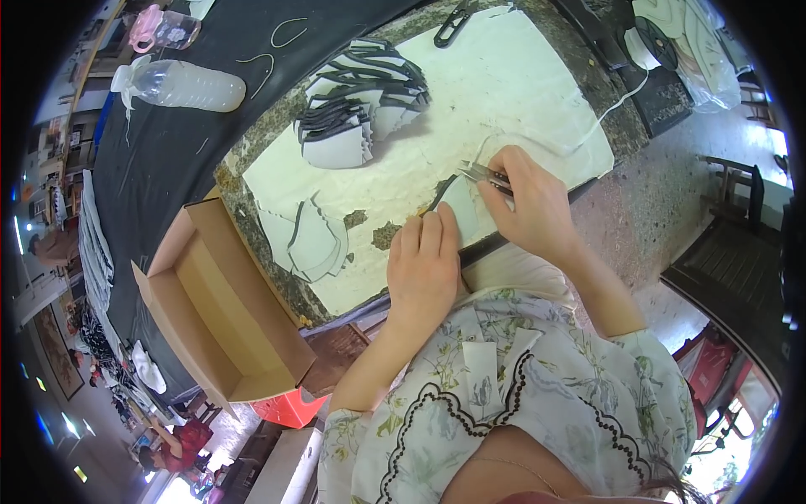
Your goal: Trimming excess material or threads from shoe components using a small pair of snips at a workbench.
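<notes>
My left hand [426,262] lies with its fingers together on a pale, dark-edged cut piece [472,208], pressing it to the white sheet on the work table. In my right hand [533,202] are small metal snips [485,175], their blades pointing left over the upper edge of that piece. A narrow white tape [617,102] runs from the far right down toward the snips. Beyond my hands stand piled pale pieces with black edges [336,143]. Several flat pale pieces [312,244] lie to the left.
An open cardboard box [227,311] stands at the table's left side. Farther left, a cloudy plastic bottle [189,86] and a pink-lidded jar [164,29] rest on black cloth. A black clip-like tool [453,27] and a reel [645,46] sit at the far side. A dark chair [730,269] is at right.
</notes>
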Demonstrator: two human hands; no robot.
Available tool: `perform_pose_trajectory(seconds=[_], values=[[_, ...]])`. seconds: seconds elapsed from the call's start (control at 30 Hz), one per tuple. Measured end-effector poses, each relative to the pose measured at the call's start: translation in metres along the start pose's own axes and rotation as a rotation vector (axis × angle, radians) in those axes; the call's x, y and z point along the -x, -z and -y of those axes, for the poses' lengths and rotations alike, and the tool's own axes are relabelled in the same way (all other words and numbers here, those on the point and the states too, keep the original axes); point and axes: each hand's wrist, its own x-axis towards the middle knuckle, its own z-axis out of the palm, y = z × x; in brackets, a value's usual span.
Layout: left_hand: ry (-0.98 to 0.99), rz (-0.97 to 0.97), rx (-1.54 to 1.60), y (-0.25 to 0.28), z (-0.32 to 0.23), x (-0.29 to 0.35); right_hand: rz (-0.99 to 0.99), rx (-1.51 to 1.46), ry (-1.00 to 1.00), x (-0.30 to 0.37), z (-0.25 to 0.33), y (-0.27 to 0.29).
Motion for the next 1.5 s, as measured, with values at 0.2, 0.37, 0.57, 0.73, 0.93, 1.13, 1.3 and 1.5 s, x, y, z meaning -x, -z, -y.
perform_pose_trajectory(seconds=[0.2,0.37,0.57,0.73,0.93,1.13,1.3,1.5], values=[[-0.001,-0.004,-0.013,-0.002,-0.003,-0.003,0.021,0.021,-0.020,-0.002,-0.012,-0.004],[0.044,-0.042,0.098,0.005,0.006,0.006,-0.008,-0.107,-0.021,-0.008,-0.007,0.003],[-0.087,-0.149,0.279,0.004,0.020,0.020,-0.057,0.174,0.222,-0.039,-0.020,0.016],[0.097,-0.721,-0.295,0.043,0.076,0.044,0.158,0.353,0.151,-0.044,-0.044,0.016],[0.337,-0.377,-0.277,0.043,0.090,0.060,0.345,0.155,0.498,-0.042,0.000,0.008],[0.352,-0.564,0.301,0.030,0.120,-0.041,0.872,-0.327,0.744,-0.016,0.069,0.008],[0.545,-0.480,0.376,0.023,0.115,-0.054,0.761,-0.796,0.250,-0.008,0.044,-0.002],[0.557,-0.530,0.807,0.024,0.094,-0.045,0.723,-0.872,-0.262,-0.019,0.034,0.000]])
